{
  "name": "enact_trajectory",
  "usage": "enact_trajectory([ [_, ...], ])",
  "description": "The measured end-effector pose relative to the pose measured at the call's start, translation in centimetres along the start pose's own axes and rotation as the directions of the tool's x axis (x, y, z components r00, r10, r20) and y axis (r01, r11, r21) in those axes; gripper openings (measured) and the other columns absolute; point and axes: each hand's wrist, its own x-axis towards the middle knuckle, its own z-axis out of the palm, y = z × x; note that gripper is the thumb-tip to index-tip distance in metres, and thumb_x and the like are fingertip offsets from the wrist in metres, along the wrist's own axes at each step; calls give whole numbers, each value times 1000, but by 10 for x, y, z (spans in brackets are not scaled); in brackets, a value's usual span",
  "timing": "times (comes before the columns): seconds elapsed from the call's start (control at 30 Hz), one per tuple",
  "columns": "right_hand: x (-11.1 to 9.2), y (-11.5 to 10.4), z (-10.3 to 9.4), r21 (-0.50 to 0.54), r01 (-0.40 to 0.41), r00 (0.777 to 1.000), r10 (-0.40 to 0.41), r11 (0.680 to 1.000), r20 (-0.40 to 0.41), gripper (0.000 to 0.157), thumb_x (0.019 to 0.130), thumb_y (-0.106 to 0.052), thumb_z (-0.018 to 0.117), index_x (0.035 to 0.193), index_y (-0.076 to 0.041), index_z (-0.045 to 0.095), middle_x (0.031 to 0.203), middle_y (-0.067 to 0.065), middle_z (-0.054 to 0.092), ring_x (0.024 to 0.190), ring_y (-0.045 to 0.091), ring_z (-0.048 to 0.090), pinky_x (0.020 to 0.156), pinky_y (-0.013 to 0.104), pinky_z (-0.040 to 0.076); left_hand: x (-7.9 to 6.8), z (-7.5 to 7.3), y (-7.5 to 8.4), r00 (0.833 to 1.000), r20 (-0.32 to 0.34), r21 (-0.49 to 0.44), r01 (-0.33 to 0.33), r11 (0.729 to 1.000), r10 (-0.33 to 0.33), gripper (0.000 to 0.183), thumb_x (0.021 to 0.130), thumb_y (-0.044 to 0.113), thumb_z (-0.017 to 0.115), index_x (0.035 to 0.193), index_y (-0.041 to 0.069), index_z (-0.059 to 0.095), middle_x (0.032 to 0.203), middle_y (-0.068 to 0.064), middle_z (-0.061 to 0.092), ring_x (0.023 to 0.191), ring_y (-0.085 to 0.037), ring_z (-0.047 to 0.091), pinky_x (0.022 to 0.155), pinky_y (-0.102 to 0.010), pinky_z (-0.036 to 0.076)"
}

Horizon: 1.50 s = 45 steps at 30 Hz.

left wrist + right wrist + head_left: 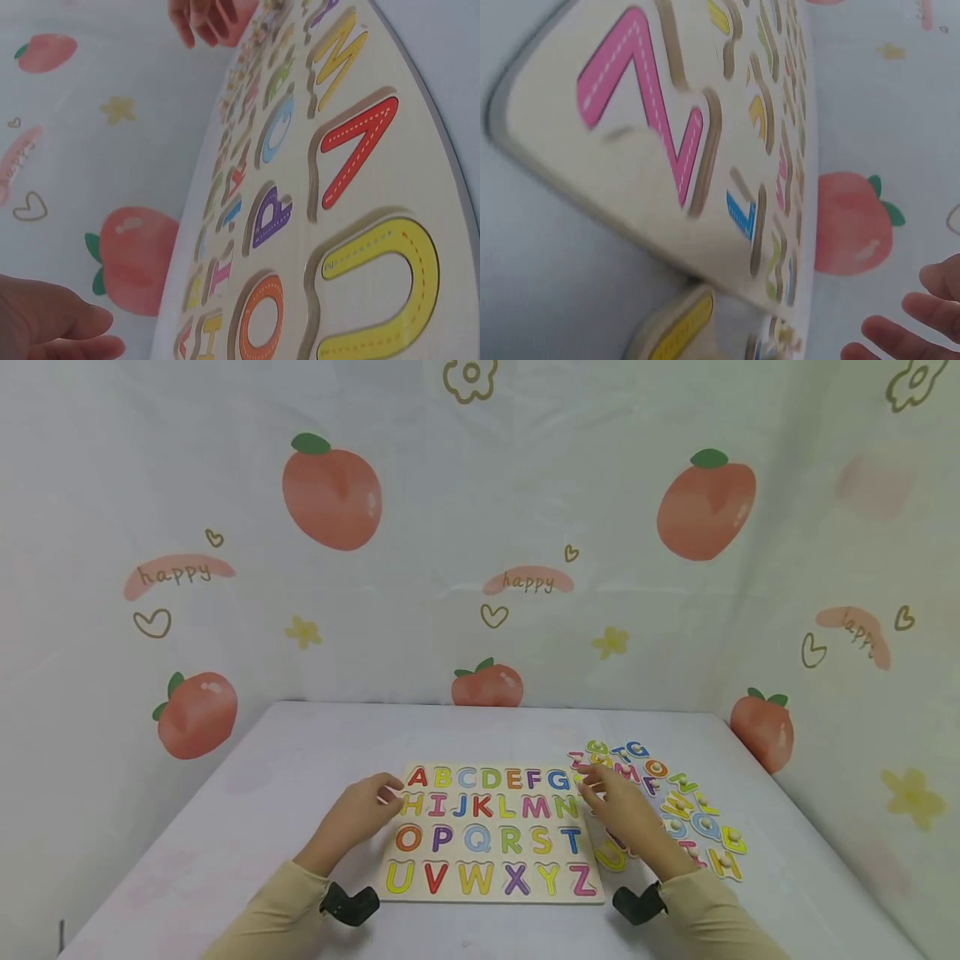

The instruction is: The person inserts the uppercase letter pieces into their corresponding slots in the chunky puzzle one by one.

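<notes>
A wooden alphabet puzzle board (491, 855) lies flat in the middle of the table, its recesses printed with coloured letters A to Z. By its left edge, near the H, is my left hand (363, 810), fingers loosely bent and holding nothing. My right hand (621, 806) hovers at the right edge near G and N, fingers relaxed and apart, nothing visible in them. Beside and partly behind that hand lie several loose knobbed letter pieces, among them a yellow U (611, 857), a blue Q (707, 825) and an orange O (656, 768).
The pieces spread over the right side of the white table (225, 860), some overlapping, with a yellow H (724, 864) nearest the front and a blue G (637, 749) toward the back. A fruit-printed curtain (420, 510) stands behind and at the sides.
</notes>
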Motion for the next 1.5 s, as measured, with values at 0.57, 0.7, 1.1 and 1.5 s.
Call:
enact_trajectory([
  [0.57,7,39,-28,58,8,997,-3,998,-74,39,99,-26,54,133,-7,51,125,21,59,115,40,57,91,52,51,4,-8,-24,993,24,-112,114,987,-112,40,88,20,67,122,1,57,103,-13,63,74,-16,60,62,-30,52],
  [0.7,4,48,-30,74,-20,997,25,997,-67,38,99,-26,54,133,-8,52,125,20,60,114,39,56,89,50,52,6,-5,-26,989,34,-130,150,980,-147,41,87,20,69,122,1,56,103,-13,63,75,-16,60,64,-30,52],
  [1.1,-11,66,-32,112,-46,998,50,993,-30,36,96,-24,59,126,-4,56,114,18,63,105,36,60,77,38,56,8,1,-25,981,73,-237,192,952,-180,40,85,15,70,120,-1,57,98,-13,64,77,-15,62,68,-30,55],
  [1.5,-24,73,-29,79,-83,997,82,993,11,35,91,-23,65,119,-1,62,100,9,67,88,22,65,67,29,50,11,6,-28,978,98,-296,205,933,-184,42,84,13,72,120,-2,58,93,-10,66,74,-15,63,67,-29,54],
])
